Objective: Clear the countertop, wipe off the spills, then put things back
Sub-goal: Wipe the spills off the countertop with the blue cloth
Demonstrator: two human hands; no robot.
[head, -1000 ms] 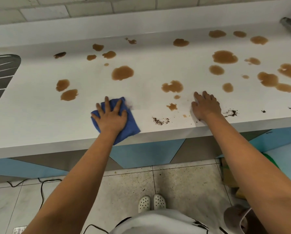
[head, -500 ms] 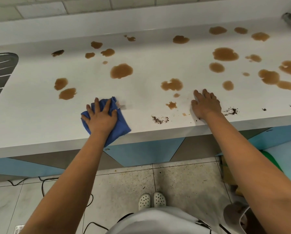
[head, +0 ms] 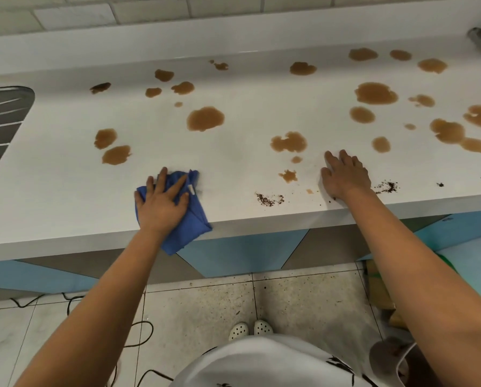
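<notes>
Single head-worn wide-angle view. Looks forward and steeply down from above. Countertop [head: 66,191] fills upper half, near; tiled wall at top edge. Floor [head: 205,303] and wearer's shoes [head: 250,329] directly below lens. Both forearms enter from bottom corners. No second view.

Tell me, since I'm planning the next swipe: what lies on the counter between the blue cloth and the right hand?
In the head view, a patch of dark crumbs and two small brown spills lie between the blue cloth and right hand.

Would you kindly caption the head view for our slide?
Left hand presses blue cloth on spill-dotted countertop; right hand rests flat.
</notes>
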